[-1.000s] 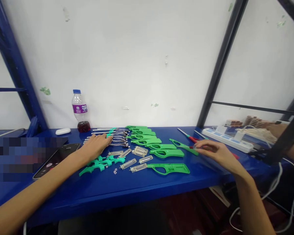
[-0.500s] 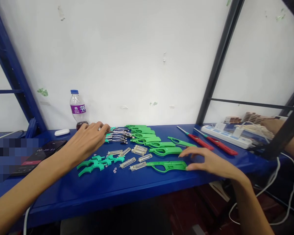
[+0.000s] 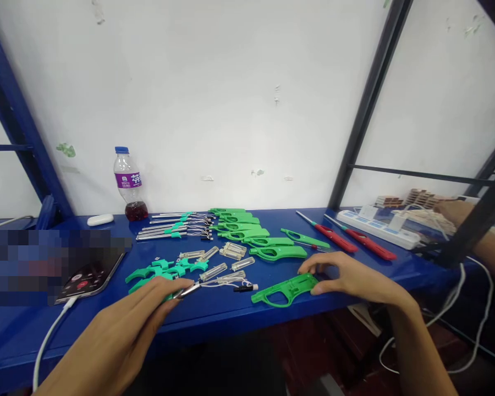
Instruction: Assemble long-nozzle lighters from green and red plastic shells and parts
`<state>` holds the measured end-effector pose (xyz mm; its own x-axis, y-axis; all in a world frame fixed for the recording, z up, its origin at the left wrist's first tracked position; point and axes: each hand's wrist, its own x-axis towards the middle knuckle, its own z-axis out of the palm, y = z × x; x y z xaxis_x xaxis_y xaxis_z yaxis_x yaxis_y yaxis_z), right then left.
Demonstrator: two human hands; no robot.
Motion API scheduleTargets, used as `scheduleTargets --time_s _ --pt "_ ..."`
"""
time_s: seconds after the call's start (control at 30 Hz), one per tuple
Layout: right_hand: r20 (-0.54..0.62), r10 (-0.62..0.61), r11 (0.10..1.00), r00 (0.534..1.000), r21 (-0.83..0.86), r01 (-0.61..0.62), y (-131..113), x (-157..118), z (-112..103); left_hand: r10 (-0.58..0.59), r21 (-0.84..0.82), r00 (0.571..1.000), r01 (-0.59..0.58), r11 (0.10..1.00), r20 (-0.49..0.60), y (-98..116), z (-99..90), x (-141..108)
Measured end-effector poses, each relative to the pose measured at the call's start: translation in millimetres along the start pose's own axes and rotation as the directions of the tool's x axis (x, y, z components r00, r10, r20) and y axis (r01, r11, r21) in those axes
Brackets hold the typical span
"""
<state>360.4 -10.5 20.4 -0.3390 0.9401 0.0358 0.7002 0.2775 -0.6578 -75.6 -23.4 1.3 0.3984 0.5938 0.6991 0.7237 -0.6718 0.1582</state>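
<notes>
Green casing (image 3: 294,287) sits pinched at one end by the right hand (image 3: 344,276); left hand (image 3: 134,319) grips a metal rod (image 3: 190,290), white wires (image 3: 219,283) trailing rightward!

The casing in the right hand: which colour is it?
The casing is green, best seen in the head view.
</notes>
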Motion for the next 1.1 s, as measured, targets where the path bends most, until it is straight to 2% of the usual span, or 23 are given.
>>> scheduleTargets --time_s 0.13,0.43,0.57,0.7,0.87,1.1 --pt "0.021 -0.080 0.997 0.997 0.008 0.080 -11.3 8.3 12.2 0.019 -0.065 1.000 -0.018 0.998 0.009 2.8 5.2 -9.5" --pt "0.014 -0.256 0.966 0.967 0.040 0.255 -31.0 31.7 48.2 -0.137 -0.190 0.983 0.158 0.969 0.119 16.1 13.5 -13.8" --pt "-0.001 -0.272 0.962 0.962 0.036 0.272 -34.3 35.4 55.1 -0.087 -0.222 0.986 0.117 0.968 0.142 12.8 15.9 -16.1" --pt "0.003 -0.270 0.962 0.963 0.034 0.270 -38.2 31.0 53.9 -0.111 -0.221 0.991 0.125 0.967 0.077 12.7 19.0 -15.4" --pt "-0.042 -0.316 0.948 0.948 0.002 0.317 -56.6 25.0 58.7 -0.072 -0.219 0.997 0.067 0.973 -0.015 17.3 19.5 -9.6" --pt "-0.145 -0.417 0.906 0.897 -0.144 0.398 -68.0 35.2 81.8 -0.045 -0.212 0.999 0.041 0.976 -0.011 16.8 18.1 -8.2"
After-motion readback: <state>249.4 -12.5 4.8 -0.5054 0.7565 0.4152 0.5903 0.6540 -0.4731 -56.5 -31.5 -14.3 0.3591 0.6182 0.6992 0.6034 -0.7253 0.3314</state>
